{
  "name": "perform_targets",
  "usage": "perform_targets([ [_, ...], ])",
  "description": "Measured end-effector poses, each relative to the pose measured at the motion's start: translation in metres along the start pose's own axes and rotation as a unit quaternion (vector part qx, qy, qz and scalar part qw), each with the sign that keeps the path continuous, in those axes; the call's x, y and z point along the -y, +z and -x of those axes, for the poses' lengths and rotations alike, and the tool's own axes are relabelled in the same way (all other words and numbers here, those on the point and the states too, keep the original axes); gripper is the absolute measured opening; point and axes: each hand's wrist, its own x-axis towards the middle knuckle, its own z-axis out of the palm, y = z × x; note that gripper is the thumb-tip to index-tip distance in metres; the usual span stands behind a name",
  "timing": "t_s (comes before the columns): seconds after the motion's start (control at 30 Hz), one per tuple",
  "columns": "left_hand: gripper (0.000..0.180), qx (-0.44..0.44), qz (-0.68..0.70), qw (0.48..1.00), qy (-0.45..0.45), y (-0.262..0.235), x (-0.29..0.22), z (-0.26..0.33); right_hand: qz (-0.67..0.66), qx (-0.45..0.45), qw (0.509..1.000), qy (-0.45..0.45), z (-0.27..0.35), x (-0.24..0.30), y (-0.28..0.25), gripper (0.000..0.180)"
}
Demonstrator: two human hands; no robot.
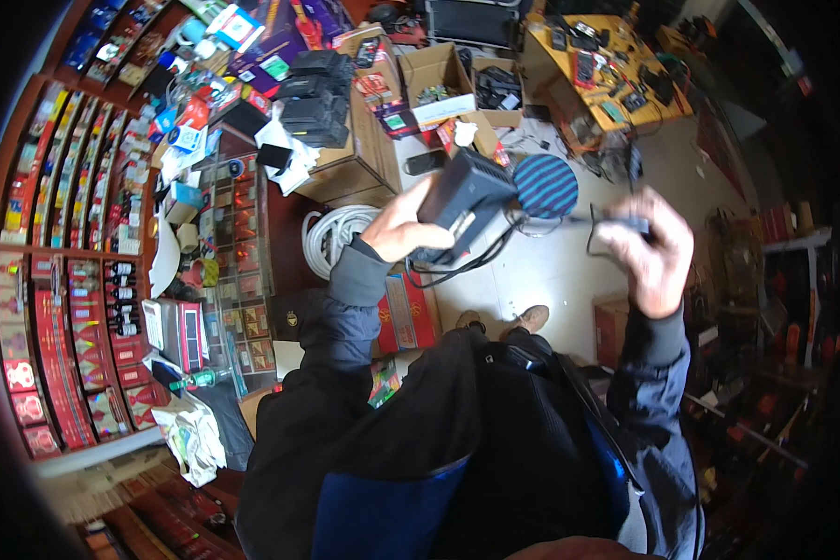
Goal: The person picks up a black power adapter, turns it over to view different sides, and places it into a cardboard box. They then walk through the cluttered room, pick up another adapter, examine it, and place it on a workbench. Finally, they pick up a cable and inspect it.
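The left hand (403,227) grips a black vented box (476,191); the right hand (658,250) pinches a blurred dark cable end (637,226); a white cable coil (321,241) lies left.

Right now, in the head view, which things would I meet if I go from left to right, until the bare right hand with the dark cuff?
Reddish-brown wooden shelf, coil of white cable, bare left hand, black box-shaped device, round blue-and-black striped seat, right hand.

Looks like a little shop: tall brown wooden shelves (75,252) full of small colourful packs (62,168), a see-through glass case (266,233), and a messy yellow wooden worktop (553,62).
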Motion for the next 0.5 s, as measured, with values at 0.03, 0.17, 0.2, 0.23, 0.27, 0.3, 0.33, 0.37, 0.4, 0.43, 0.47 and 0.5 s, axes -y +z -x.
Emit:
perform_targets([
  [0.03, 0.078, 0.05, 0.03, 0.997, -0.05, 0.007, 0.003, 0.001, -0.047, -0.037, 0.998, 0.011, -0.01, -0.007, 0.002, 0.018],
  [0.17, 0.077, 0.164, 0.239, 0.953, -0.086, 0.045, 0.019, 0.003, -0.209, -0.052, 0.972, 0.088, -0.043, -0.066, 0.022, 0.019],
  [0.2, 0.077, 0.173, 0.305, 0.934, -0.064, 0.053, 0.025, 0.003, -0.202, -0.027, 0.973, 0.111, -0.042, -0.081, 0.031, 0.017],
  [0.23, 0.079, 0.183, 0.347, 0.92, -0.026, 0.057, 0.031, 0.002, -0.234, 0.0, 0.957, 0.17, -0.036, -0.095, 0.044, 0.016],
  [0.27, 0.081, 0.184, 0.386, 0.904, -0.017, 0.061, 0.037, 0.001, -0.221, 0.017, 0.948, 0.23, -0.029, -0.107, 0.061, 0.019],
  [0.3, 0.084, 0.127, 0.402, 0.907, -0.013, 0.065, 0.044, -0.001, -0.223, 0.044, 0.94, 0.254, -0.016, -0.115, 0.079, 0.023],
  [0.33, 0.076, 0.087, 0.421, 0.903, 0.001, 0.065, 0.05, -0.003, -0.231, 0.073, 0.944, 0.223, -0.002, -0.119, 0.095, 0.033],
  [0.37, 0.068, 0.019, 0.436, 0.9, 0.007, 0.06, 0.055, -0.004, -0.222, 0.069, 0.957, 0.175, 0.012, -0.119, 0.118, 0.033],
  [0.4, 0.061, -0.03, 0.437, 0.899, 0.028, 0.058, 0.059, -0.004, -0.246, 0.102, 0.931, 0.248, 0.026, -0.117, 0.128, 0.032],
  [0.43, 0.053, -0.07, 0.446, 0.892, 0.01, 0.056, 0.062, -0.006, -0.272, 0.125, 0.925, 0.236, 0.039, -0.112, 0.137, 0.025],
  [0.47, 0.047, -0.12, 0.436, 0.892, -0.003, 0.055, 0.063, -0.009, -0.306, 0.124, 0.912, 0.243, 0.047, -0.107, 0.15, 0.013],
  [0.5, 0.038, -0.176, 0.459, 0.87, -0.032, 0.054, 0.063, -0.009, -0.3, 0.156, 0.902, 0.267, 0.052, -0.102, 0.158, 0.012],
])
